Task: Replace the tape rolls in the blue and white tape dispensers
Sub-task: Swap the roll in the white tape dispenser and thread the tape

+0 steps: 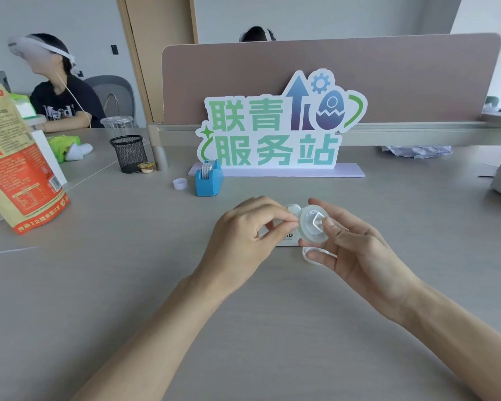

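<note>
A blue tape dispenser (208, 182) with a roll of tape in it stands on the desk in front of the sign. The white tape dispenser (287, 240) sits lower on the desk, mostly hidden behind my hands. My right hand (350, 244) holds a clear tape roll with a white hub (313, 225) upright above it. My left hand (245, 235) pinches the roll's left edge with thumb and forefinger. A thin white ring (308, 253) lies on the desk under my right fingers. A small empty clear core (180, 183) stands left of the blue dispenser.
A green and white sign (275, 131) stands at the back before a divider panel. A black mesh cup (128, 153) and a small pot (145, 167) are at back left, a large orange bag (18, 166) at far left. A person sits beyond.
</note>
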`<state>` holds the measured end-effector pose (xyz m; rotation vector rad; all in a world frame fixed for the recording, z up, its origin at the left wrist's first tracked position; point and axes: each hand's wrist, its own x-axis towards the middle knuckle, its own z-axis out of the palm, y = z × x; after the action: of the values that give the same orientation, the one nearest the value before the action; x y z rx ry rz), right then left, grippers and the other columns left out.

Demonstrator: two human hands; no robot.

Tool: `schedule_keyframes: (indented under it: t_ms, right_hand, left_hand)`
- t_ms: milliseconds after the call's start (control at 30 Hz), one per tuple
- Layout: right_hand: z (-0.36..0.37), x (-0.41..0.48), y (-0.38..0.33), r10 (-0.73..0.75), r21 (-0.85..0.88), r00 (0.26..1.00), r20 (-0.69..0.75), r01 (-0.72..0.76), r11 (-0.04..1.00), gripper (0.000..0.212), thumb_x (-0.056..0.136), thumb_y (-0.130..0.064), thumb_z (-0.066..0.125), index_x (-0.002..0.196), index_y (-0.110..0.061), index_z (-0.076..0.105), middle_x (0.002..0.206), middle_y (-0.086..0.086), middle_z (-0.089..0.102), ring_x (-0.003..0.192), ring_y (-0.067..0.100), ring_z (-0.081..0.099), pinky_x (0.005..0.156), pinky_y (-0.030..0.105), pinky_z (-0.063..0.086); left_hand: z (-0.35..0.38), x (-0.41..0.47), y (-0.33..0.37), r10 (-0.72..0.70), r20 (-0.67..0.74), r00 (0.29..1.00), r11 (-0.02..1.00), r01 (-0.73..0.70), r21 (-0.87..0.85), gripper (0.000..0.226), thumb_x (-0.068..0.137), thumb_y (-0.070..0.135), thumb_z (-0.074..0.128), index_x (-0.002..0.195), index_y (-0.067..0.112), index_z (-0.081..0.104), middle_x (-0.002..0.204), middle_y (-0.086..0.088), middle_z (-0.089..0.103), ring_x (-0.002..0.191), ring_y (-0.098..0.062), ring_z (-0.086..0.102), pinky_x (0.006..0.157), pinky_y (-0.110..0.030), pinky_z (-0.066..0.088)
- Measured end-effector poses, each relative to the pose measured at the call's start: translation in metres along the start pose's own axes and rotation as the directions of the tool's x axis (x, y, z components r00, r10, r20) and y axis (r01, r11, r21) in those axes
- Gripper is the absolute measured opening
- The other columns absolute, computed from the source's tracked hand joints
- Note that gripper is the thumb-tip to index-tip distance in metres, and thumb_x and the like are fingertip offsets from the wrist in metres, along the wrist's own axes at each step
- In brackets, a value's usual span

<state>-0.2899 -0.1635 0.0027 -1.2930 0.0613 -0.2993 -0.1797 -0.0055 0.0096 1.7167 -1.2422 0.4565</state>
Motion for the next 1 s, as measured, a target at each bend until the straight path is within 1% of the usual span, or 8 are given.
schedule_keyframes:
  t_ms: [233,367,467,567,633,800,900,1000]
  right_hand:
    - [0.001,0.001,0.001,0.014,-0.005,1.000,0.024,-0.014,1.000,0.035,0.090,-0.017,0.053,0.122,-0.022,0.065,0.105,0.006,0.072,0.085,0.024,0.069,0.074,0.029,0.058]
    - [0.001,0.001,0.003,-0.004,-0.043,1.000,0.014,0.005,0.999,0.034,0.095,-0.013,0.049,0.123,-0.024,0.064,0.105,0.005,0.072,0.087,0.023,0.068,0.078,0.032,0.054]
    - [0.000,0.000,0.003,-0.064,-0.074,0.997,-0.047,0.061,0.995,0.034,0.095,-0.012,0.051,0.125,-0.025,0.061,0.103,0.009,0.071,0.085,0.025,0.067,0.082,0.039,0.049]
    - [-0.002,0.001,0.002,-0.138,-0.157,0.985,-0.107,0.120,0.980,0.032,0.091,-0.016,0.061,0.121,-0.024,0.062,0.114,0.021,0.065,0.089,0.027,0.068,0.084,0.047,0.049]
    - [-0.002,0.000,0.001,-0.172,-0.203,0.977,-0.122,0.145,0.968,0.033,0.085,-0.023,0.062,0.118,-0.023,0.065,0.115,0.023,0.064,0.091,0.028,0.066,0.084,0.048,0.051]
    - [-0.001,0.000,0.003,-0.252,-0.265,0.960,-0.123,0.212,0.941,0.034,0.082,-0.024,0.062,0.116,-0.019,0.065,0.104,0.007,0.070,0.086,0.016,0.064,0.070,0.025,0.055]
    - [0.000,-0.001,0.003,-0.297,-0.306,0.950,-0.096,0.255,0.917,0.026,0.089,-0.013,0.065,0.115,-0.015,0.063,0.104,0.003,0.072,0.087,0.015,0.067,0.071,0.025,0.056]
    - [0.001,-0.002,0.003,-0.318,-0.348,0.944,-0.081,0.273,0.897,0.026,0.090,-0.005,0.060,0.114,-0.015,0.063,0.099,-0.004,0.073,0.090,0.016,0.068,0.074,0.030,0.055]
  left_hand:
    - [0.001,-0.002,0.002,-0.043,0.024,0.999,0.999,0.042,0.021,0.003,0.087,0.017,0.062,0.085,0.018,0.061,0.085,0.008,0.060,0.075,-0.010,0.057,0.062,-0.024,0.042]
    - [0.001,-0.002,0.001,-0.084,0.001,0.996,0.996,0.084,0.001,0.003,0.089,0.017,0.059,0.086,0.017,0.059,0.082,0.010,0.057,0.073,-0.006,0.055,0.061,-0.023,0.042]
    - [-0.001,0.000,0.006,-0.196,0.065,0.978,0.974,0.202,-0.102,0.005,0.092,0.016,0.059,0.088,0.018,0.060,0.075,0.007,0.066,0.064,-0.003,0.054,0.059,-0.021,0.042]
    - [-0.002,0.004,0.008,-0.309,0.160,0.937,0.896,0.344,-0.282,0.012,0.095,0.016,0.054,0.095,0.018,0.066,0.079,0.003,0.072,0.065,-0.006,0.057,0.060,-0.020,0.045]
    - [-0.001,0.005,0.009,-0.397,0.192,0.898,0.832,0.440,-0.338,0.018,0.098,0.018,0.049,0.100,0.018,0.067,0.084,0.002,0.072,0.068,-0.010,0.057,0.054,-0.026,0.046]
    - [-0.004,0.009,0.018,-0.596,0.390,0.702,0.601,0.712,-0.364,0.044,0.098,0.045,0.040,0.087,0.015,0.070,0.079,-0.001,0.071,0.064,-0.013,0.060,0.040,-0.023,0.038]
    - [-0.007,0.010,0.022,-0.586,0.477,0.655,0.580,0.750,-0.317,0.048,0.095,0.052,0.040,0.083,0.017,0.070,0.079,0.001,0.073,0.065,-0.012,0.060,0.041,-0.022,0.037]
    - [-0.006,0.009,0.021,-0.590,0.458,0.665,0.612,0.739,-0.284,0.040,0.093,0.047,0.049,0.088,0.015,0.071,0.079,0.002,0.071,0.066,-0.011,0.059,0.041,-0.022,0.036]
